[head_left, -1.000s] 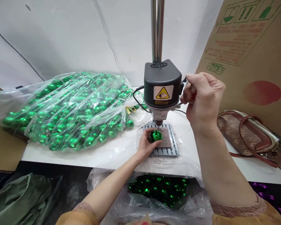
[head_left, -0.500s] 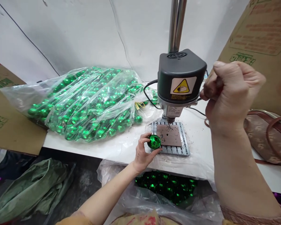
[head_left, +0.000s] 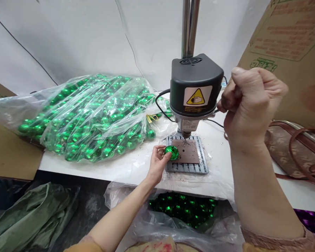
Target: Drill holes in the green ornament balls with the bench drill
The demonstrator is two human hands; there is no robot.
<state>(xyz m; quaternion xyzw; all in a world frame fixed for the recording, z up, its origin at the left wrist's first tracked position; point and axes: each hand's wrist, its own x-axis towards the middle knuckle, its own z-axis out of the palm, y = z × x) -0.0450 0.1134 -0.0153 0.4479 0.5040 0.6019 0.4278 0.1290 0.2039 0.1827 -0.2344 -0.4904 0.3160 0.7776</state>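
My left hand [head_left: 159,162] holds a shiny green mirrored ball [head_left: 171,153] between thumb and fingers, at the left edge of a brown square pad [head_left: 191,157]. A small dark hole shows in the pad, which lies on the slotted metal base [head_left: 203,164] of a bench drill press [head_left: 196,84]. The drill bit [head_left: 185,139] points down above the pad's back part. Closed in a fist, my right hand [head_left: 253,101] grips the drill press handle [head_left: 217,111] at the machine's right side; most of the handle is hidden by the fingers.
A clear plastic bag [head_left: 99,119] full of green balls lies on the white table [head_left: 76,169] at left. Below its front edge, an open bag holds more green balls [head_left: 183,208]. Cardboard boxes [head_left: 291,45] stand at both sides. A patterned handbag [head_left: 286,150] sits at right.
My left hand has turned the ball, so its face with the central hole no longer shows, and raised it slightly relative to the base. My right hand keeps its grip; the view has shifted slightly.
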